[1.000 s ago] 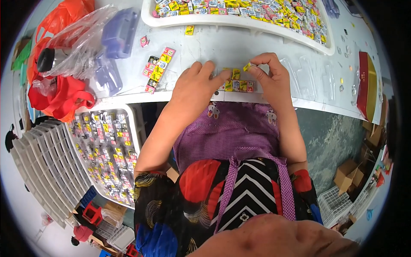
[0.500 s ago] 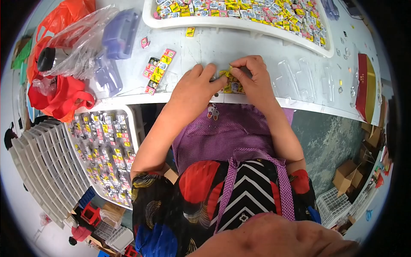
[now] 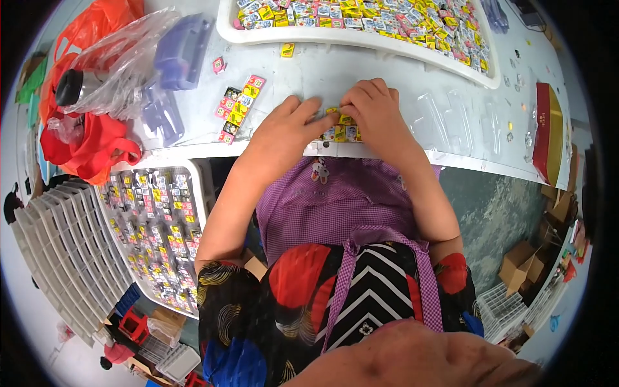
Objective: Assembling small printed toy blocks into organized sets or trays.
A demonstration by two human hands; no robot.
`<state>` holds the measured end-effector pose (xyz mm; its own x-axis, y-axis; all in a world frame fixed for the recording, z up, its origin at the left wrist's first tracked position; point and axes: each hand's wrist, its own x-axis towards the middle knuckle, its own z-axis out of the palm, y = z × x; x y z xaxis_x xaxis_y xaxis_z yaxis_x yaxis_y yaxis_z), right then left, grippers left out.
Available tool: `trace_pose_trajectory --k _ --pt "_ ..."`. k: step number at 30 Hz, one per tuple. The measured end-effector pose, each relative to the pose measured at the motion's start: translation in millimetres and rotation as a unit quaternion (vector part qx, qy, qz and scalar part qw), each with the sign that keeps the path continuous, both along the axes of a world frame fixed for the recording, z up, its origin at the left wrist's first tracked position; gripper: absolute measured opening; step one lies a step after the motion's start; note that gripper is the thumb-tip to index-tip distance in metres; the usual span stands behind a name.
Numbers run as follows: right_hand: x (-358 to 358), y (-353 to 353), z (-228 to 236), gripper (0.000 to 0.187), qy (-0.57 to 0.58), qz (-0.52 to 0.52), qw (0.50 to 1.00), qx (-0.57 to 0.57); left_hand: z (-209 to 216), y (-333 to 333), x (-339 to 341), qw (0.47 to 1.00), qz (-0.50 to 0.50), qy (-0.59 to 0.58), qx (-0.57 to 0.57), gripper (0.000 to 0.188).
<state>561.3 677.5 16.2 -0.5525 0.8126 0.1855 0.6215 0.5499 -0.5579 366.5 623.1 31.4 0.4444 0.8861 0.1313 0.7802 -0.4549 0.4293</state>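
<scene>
A small block of yellow printed boxes [image 3: 342, 133] lies at the table's front edge between my hands. My left hand [image 3: 284, 134] rests to its left, fingers apart, with a fingertip against the boxes. My right hand [image 3: 375, 115] is bent over the block's right and far side, its fingers closed. Whatever lies under its fingertips is hidden. To the left, a slanted group of pink, yellow and black little boxes [image 3: 239, 108] lies in joined rows. A lone pink box [image 3: 219, 65] and a yellow box [image 3: 287, 49] sit farther back.
A white tray [image 3: 361, 37] full of loose little boxes stands at the back. Clear plastic trays [image 3: 445, 122] lie at right, near a red and gold box [image 3: 548, 132]. Left are a purple plastic shell [image 3: 182, 51], red bag [image 3: 97, 145] and, below the table, a filled tray [image 3: 205, 193].
My right hand has turned and closed farther over the boxes, covering the yellow one that showed at its fingertips. My left hand has shifted slightly left.
</scene>
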Motion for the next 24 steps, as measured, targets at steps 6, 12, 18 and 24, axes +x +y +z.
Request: trace_pose_trajectory --k 6,12,18,24 --pt "-2.1 -4.1 -4.6 0.010 0.014 0.012 0.996 0.084 -0.2 1.4 -1.9 1.000 -0.005 -0.014 -0.001 0.048" --pt "-3.5 -0.7 -6.4 0.013 0.024 0.016 0.992 0.121 0.4 2.3 -3.4 1.000 -0.003 -0.020 0.003 0.045" --pt "8.4 -0.8 -7.4 0.025 0.065 -0.003 0.995 0.076 -2.7 1.7 -6.1 0.999 0.004 -0.051 0.006 0.048" --pt "4.7 -14.0 -0.8 0.031 0.000 0.016 0.995 0.095 -10.1 5.9 -7.8 0.995 0.023 -0.100 0.012 0.051"
